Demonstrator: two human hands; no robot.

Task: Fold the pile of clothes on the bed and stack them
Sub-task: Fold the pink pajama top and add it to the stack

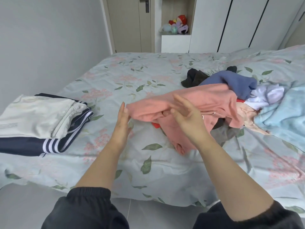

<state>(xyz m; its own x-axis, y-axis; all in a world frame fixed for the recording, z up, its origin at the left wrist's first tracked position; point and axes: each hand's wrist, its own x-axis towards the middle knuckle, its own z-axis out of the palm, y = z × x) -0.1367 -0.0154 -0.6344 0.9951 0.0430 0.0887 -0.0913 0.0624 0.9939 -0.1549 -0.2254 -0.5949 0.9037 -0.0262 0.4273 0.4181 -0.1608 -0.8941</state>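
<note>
A loose pile of clothes lies on the bed's right half: a pink garment [206, 100] on top, a blue one [237, 81] behind it, dark pieces [194, 77], white cloth [265, 95] and a light blue item [285, 113]. My left hand [122, 123] is held edge-on with straight fingers, its tips at the pink garment's left end. My right hand [184, 113] hovers open, fingers spread, in front of the pink garment. Neither hand grips anything. At the left, a folded white garment [38, 114] sits on a folded navy one with white stripes [49, 144].
The floral bedspread [132, 76] covers the bed, whose near edge [148, 195] runs above a grey floor. A grey wall stands at the left. Beyond the bed are a door [130, 23], a shelf with plush toys [178, 25] and white wardrobe doors [239, 22].
</note>
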